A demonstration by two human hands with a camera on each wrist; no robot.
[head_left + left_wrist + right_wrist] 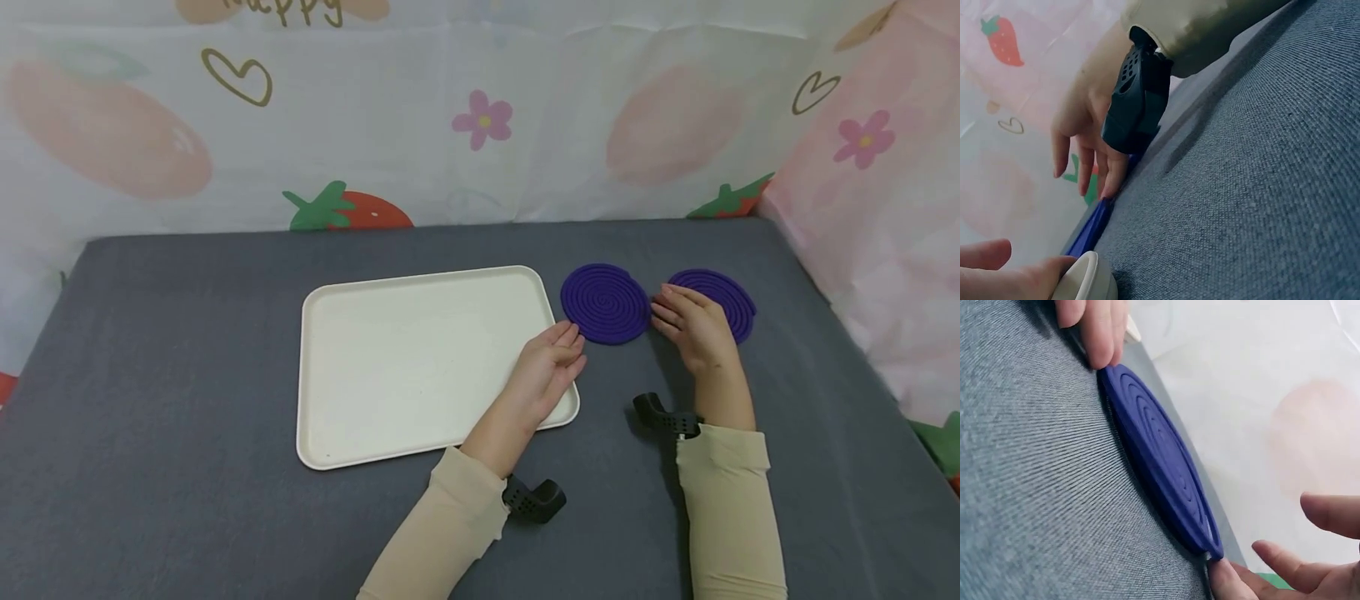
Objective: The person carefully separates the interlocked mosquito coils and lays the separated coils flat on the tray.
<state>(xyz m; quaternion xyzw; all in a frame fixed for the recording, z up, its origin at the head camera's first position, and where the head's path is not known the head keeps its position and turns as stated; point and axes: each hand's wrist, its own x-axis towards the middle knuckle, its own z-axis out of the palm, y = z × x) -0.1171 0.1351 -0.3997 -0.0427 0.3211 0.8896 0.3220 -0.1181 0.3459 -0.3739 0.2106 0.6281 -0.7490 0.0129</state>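
Here, my left hand (549, 362) and right hand (697, 329), loosely open, gripping nothing, touch the left purple coil (603, 304); best press evenly!

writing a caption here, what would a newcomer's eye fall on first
Probably the flat round purple spiral coil right of centre, between the left hand and right hand. A matching purple coil lies to its right, partly hidden by the right hand. The cream, rounded rectangular tray left of both also stands out on the grey cloth.

Beige sleeves (731, 517), lower centre and lower right; black mounts (534, 504) at wrists (curved, small holes).
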